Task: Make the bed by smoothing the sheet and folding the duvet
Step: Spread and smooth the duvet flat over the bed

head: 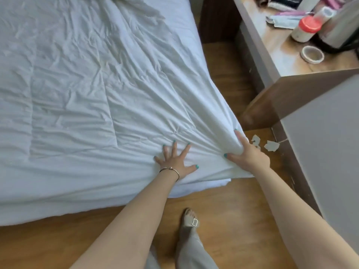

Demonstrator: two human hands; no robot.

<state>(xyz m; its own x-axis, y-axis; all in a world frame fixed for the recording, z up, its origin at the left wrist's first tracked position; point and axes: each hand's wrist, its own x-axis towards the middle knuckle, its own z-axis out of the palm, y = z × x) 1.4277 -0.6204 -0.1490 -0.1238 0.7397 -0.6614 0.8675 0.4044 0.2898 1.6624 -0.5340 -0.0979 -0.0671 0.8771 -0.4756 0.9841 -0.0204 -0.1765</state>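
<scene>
A white, creased duvet [87, 84] covers the bed and fills the left and middle of the head view. My left hand [174, 162] lies flat on it near the bed's near right corner, fingers spread and pressing down. Just to the right, my right hand [246, 154] grips a bunched fold at the duvet's corner, thumb on one side and fingers on the other. Creases fan out from that grip across the fabric. A thinner white layer [213, 183] shows under the corner.
A wooden desk [281, 61] stands close on the right, holding a red-lidded jar [305, 29], a tape roll [312, 54] and a kettle. Torn paper scraps [271, 145] lie on the wooden floor [223, 200]. My foot [191, 220] stands by the bed corner.
</scene>
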